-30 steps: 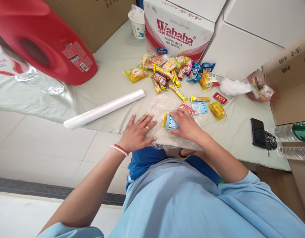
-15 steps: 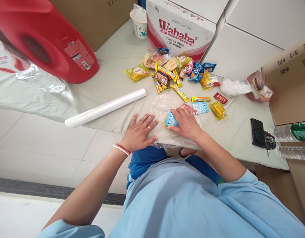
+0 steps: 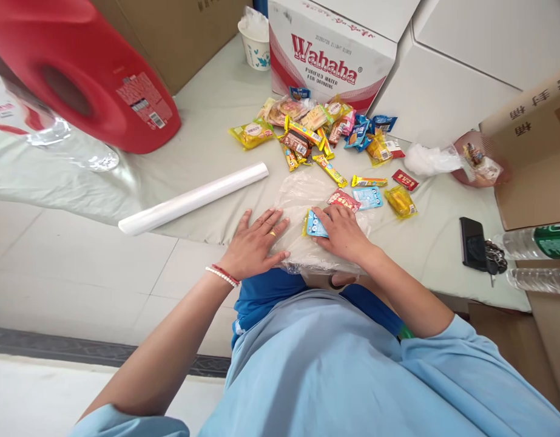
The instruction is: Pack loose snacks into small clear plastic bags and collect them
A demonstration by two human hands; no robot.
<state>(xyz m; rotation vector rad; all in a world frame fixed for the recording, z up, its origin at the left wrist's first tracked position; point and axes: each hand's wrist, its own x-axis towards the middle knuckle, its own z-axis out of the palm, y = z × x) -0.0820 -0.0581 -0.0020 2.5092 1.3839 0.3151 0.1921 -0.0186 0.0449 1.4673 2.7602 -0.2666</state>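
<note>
A thin clear plastic bag or sheet (image 3: 295, 191) lies crinkled at the table's front edge, partly under both hands. My left hand (image 3: 256, 244) rests flat on its left side, fingers spread, holding nothing. My right hand (image 3: 346, 233) is closed over a light blue snack packet (image 3: 316, 224), with the thumb along its near edge and the fingers covering its right part. A yellow edge shows at that packet's left. Just beyond my right fingers are a red-pink packet (image 3: 343, 199) and another light blue packet (image 3: 367, 197).
Farther back lies a heap of wrapped snacks (image 3: 302, 130) before a Wahaha box (image 3: 329, 57). To the left are a white plastic roll (image 3: 193, 199) and a large red jug (image 3: 97, 73). A phone (image 3: 472, 243), keys (image 3: 495, 258) and bottles (image 3: 534, 243) are at right.
My right hand has shifted slightly toward me, uncovering more of the red-pink packet. The blue packet under it has turned a little. My left hand is practically still.
</note>
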